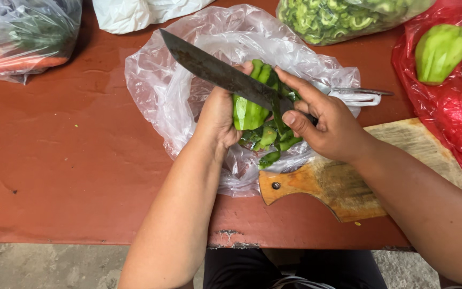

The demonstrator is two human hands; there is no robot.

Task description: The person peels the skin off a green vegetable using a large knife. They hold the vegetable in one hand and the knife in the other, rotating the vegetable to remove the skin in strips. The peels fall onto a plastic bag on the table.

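My left hand (217,115) grips a ridged green gourd (249,109) over a crumpled clear plastic bag (188,69). My right hand (330,123) holds a large dark knife (215,69), its blade angled up to the left and resting across the gourd. Green peel strips (271,142) lie in a heap on the bag just below the gourd. A wooden cutting board (338,184) sits under my right wrist, its handle pointing left.
A red plastic bag (445,107) at right carries peeled green gourds (440,52). A clear bag of sliced green vegetable (338,18) lies at the top; a bag with carrots (22,37) sits top left beside a white bag (129,13). A metal peeler (359,92) rests behind my right hand. The red table's edge (135,238) runs along the bottom.
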